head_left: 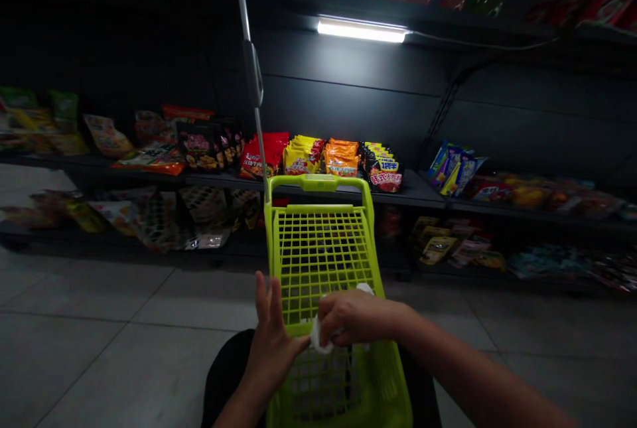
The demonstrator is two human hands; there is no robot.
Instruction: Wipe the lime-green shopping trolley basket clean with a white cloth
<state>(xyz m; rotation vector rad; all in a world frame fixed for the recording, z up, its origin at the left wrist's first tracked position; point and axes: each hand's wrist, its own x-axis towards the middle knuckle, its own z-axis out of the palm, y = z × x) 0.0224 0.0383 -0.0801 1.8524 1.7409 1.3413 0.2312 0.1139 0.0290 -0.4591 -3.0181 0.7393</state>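
A lime-green plastic shopping basket [321, 242] stands upright in front of me, its grid wall facing me and its handle at the top. My left hand [271, 342] is open, fingers stretched upward, its palm against the basket's left edge. My right hand [351, 318] is closed on a crumpled white cloth [318, 338] pressed against the basket's grid wall.
Dark store shelves run across the back, stocked with colourful snack packets [318, 156]. A metal pole [251, 70] leans upright just left of the basket. A strip light [361, 30] glows under the upper shelf. Grey floor tiles [99, 322] spread to the left.
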